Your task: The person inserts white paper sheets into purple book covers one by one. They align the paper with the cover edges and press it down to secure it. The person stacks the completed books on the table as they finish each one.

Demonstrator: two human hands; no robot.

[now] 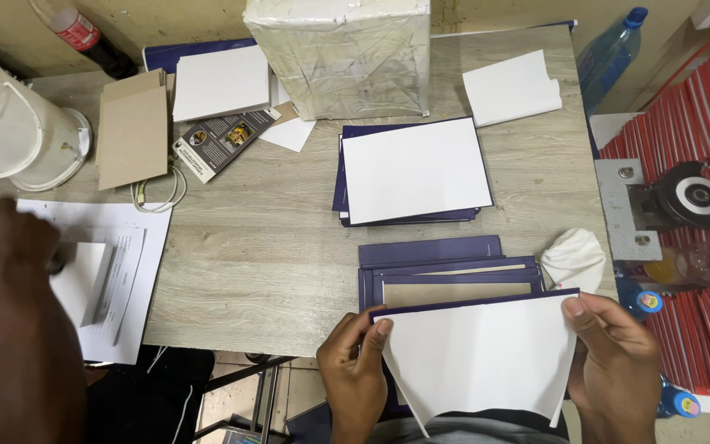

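At the bottom middle of the frame, the left hand (355, 362) pinches the left edge of a white sheet (478, 358), and the right hand (618, 362) grips its right edge. The sheet lies over a dark blue cover (445, 271) on the grey table (265, 247). A stack of covers (414, 171) sits above it. At the far left, another person's arm (18, 329) reaches over papers (117, 271).

A white bucket (14, 123), wrapped parcel (343, 53) and blue bottle (610, 49) on the table (248, 247)
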